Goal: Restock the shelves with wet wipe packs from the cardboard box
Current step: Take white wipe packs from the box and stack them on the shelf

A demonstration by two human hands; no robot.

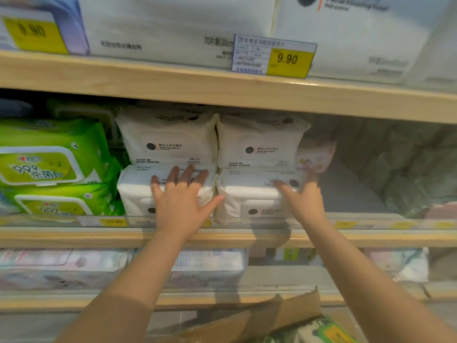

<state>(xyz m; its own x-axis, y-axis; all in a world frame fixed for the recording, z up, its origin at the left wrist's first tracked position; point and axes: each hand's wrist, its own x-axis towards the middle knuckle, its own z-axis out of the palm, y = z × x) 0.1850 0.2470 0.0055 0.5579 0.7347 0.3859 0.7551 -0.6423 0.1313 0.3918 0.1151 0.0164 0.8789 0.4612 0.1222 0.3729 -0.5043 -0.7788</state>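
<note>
I see left hand (181,194) flat with spread fingers on the lower left white pack (138,191) on the middle shelf (74,237), right hand (305,194) pressing its neighbour (247,196), grip unclear; soft, light, slick film, so I'd hold the sides

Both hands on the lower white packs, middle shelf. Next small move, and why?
Probably push both lower white packs back: the left hand lies flat on the left pack, the right hand touches the right pack, and both packs sit at the shelf's front lip.
</note>
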